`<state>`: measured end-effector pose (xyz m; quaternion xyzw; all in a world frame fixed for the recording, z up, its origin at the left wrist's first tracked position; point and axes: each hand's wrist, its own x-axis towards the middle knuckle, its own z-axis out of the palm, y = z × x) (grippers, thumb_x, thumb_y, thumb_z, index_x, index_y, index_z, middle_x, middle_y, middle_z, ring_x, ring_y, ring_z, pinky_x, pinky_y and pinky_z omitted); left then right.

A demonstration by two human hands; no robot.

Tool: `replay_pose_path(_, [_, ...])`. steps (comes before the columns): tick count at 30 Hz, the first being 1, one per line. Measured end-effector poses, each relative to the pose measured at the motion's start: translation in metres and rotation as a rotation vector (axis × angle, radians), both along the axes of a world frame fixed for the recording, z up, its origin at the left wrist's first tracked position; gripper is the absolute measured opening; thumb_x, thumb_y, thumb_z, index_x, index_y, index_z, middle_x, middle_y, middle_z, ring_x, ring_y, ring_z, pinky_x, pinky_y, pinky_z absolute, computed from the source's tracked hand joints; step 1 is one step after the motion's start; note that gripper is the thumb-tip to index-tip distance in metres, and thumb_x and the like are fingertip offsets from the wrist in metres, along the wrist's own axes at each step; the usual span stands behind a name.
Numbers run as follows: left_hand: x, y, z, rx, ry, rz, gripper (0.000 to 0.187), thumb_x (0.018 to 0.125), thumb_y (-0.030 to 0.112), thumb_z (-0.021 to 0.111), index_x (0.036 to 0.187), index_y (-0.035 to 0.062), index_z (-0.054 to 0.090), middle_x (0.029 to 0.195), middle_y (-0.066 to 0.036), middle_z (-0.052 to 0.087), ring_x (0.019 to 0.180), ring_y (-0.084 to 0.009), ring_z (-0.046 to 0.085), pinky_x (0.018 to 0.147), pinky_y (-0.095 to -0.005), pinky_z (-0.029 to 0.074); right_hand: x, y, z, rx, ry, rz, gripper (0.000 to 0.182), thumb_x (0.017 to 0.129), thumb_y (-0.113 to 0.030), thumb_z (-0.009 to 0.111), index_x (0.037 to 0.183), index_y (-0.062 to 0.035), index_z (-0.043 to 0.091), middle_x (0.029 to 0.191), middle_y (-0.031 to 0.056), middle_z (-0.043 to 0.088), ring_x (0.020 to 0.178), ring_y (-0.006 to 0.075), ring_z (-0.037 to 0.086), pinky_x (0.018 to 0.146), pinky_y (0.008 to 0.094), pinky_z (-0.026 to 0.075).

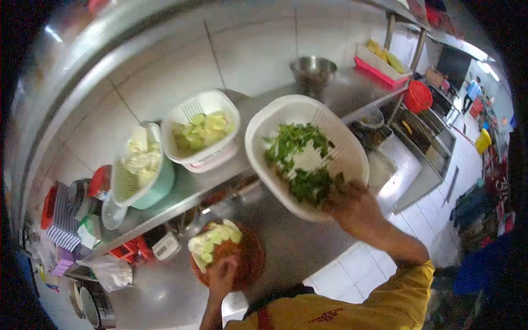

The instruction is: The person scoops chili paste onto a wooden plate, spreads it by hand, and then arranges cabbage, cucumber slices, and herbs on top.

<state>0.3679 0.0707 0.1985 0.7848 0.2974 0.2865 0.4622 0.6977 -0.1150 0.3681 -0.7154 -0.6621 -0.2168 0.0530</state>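
Observation:
My right hand point(350, 206) reaches over the near right rim of a large white basket point(264, 165), its fingers closed at the dark green leaves point(309, 186) inside. Whatever the fingertips pinch is blurred. Below, my left hand point(223, 272) rests over a round reddish-brown board point(252, 258), fingers bent together beside pale green slices point(219, 236) that lie along the board's far side. Anything between those fingers is too small to tell.
A white basket point(190, 157) of pale green slices and a green basket point(165, 184) of pale pieces stand on the shelf. A scale point(166, 246) sits left of the board. Behind are a steel bowl point(313, 69) and red basket point(418, 97). A distant person point(473, 91) stands far right.

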Motion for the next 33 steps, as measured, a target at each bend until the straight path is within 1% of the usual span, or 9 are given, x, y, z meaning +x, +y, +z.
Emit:
replay_pose_path(4, [0.041, -0.026, -0.019, -0.157, 0.132, -0.101, 0.03, 0.098, 0.025, 0.053, 0.102, -0.0032, 0.062, 0.097, -0.011, 0.064, 0.09, -0.0174, 0.058, 0.081, -0.0345, 0.047, -0.044, -0.06, -0.08, -0.046, 0.335, 0.098, 0.024, 0.07, -0.018, 0.065, 0.094, -0.0178, 0.071, 0.103, 0.001, 0.065, 0.104, 0.0215, 0.057, 0.09, 0.0427, 0.044])
replay_pose_path(5, [0.056, -0.044, -0.022, -0.343, 0.212, 0.03, 0.034, 0.1, 0.027, 0.049, 0.108, -0.0038, 0.06, 0.102, -0.014, 0.062, 0.098, -0.0203, 0.055, 0.087, -0.0373, 0.045, -0.05, -0.065, -0.099, -0.093, 0.415, 0.095, 0.025, 0.072, -0.018, 0.065, 0.095, -0.0176, 0.072, 0.105, 0.0013, 0.064, 0.106, 0.0225, 0.055, 0.092, 0.0434, 0.043])
replay_pose_path(9, [0.091, -0.055, -0.113, -0.279, 0.296, -0.257, 0.055, 0.101, 0.043, 0.038, 0.122, -0.0068, 0.05, 0.113, -0.021, 0.058, 0.104, -0.0314, 0.056, 0.093, -0.0413, 0.041, -0.078, -0.075, -0.242, -0.274, 0.485, -0.005, 0.03, 0.073, -0.016, 0.064, 0.102, -0.0152, 0.07, 0.109, 0.0039, 0.062, 0.107, 0.0254, 0.054, 0.094, 0.043, 0.042])
replay_pose_path(12, [0.096, -0.064, -0.138, -0.308, 0.468, -0.318, 0.047, 0.1, 0.037, 0.046, 0.123, -0.0042, 0.048, 0.109, -0.019, 0.058, 0.101, -0.0294, 0.057, 0.092, -0.0403, 0.042, -0.083, -0.06, -0.294, -0.383, 0.475, -0.066, 0.032, 0.076, -0.019, 0.063, 0.107, -0.0128, 0.068, 0.112, 0.0095, 0.061, 0.108, 0.0286, 0.053, 0.095, 0.0432, 0.042])
replay_pose_path(16, [0.105, -0.083, -0.12, -0.632, 0.342, -0.208, 0.043, 0.098, 0.031, 0.051, 0.126, -0.0012, 0.046, 0.109, -0.014, 0.059, 0.103, -0.0243, 0.057, 0.091, -0.0374, 0.044, -0.07, -0.044, -0.326, -0.377, 0.628, 0.062, 0.037, 0.086, -0.031, 0.06, 0.114, -0.0071, 0.063, 0.115, 0.0171, 0.059, 0.111, 0.0345, 0.053, 0.097, 0.0463, 0.041])
replay_pose_path(20, [0.098, -0.085, -0.124, -0.544, 0.178, -0.17, 0.043, 0.098, 0.029, 0.054, 0.128, 0.0006, 0.044, 0.11, -0.012, 0.059, 0.106, -0.0221, 0.056, 0.092, -0.036, 0.044, -0.026, 0.019, -0.266, -0.435, 0.958, -0.155, 0.045, 0.092, -0.037, 0.055, 0.119, -0.0014, 0.058, 0.118, 0.0217, 0.058, 0.112, 0.0381, 0.053, 0.095, 0.0487, 0.042])
replay_pose_path(26, [0.091, -0.08, -0.088, -0.462, 0.372, -0.021, 0.036, 0.097, 0.025, 0.055, 0.124, 0.0015, 0.05, 0.109, -0.013, 0.06, 0.103, -0.0221, 0.058, 0.091, -0.0366, 0.046, 0.022, 0.07, -0.351, -0.135, 0.626, -0.148, 0.035, 0.091, -0.027, 0.056, 0.111, 0.0008, 0.062, 0.104, 0.0237, 0.064, 0.097, 0.0435, 0.058, 0.09, 0.0478, 0.045])
replay_pose_path(29, [0.079, -0.069, -0.107, -0.408, 0.289, -0.026, 0.033, 0.097, 0.026, 0.055, 0.118, 0.0005, 0.055, 0.106, -0.013, 0.063, 0.099, -0.0224, 0.061, 0.088, -0.0365, 0.047, 0.026, 0.074, -0.324, -0.175, 0.881, -0.28, 0.031, 0.089, -0.02, 0.06, 0.107, 0.0045, 0.062, 0.094, 0.0177, 0.068, 0.088, 0.0379, 0.063, 0.083, 0.0443, 0.049])
replay_pose_path(33, [0.077, -0.065, -0.089, -0.463, 0.192, 0.052, 0.031, 0.096, 0.027, 0.056, 0.115, 0.0026, 0.06, 0.109, -0.011, 0.063, 0.103, -0.0198, 0.059, 0.091, -0.0343, 0.046, 0.037, 0.054, -0.276, 0.01, 1.627, -0.174, 0.022, 0.089, -0.013, 0.064, 0.105, 0.0016, 0.063, 0.09, 0.0084, 0.068, 0.082, 0.0206, 0.063, 0.073, 0.0336, 0.052])
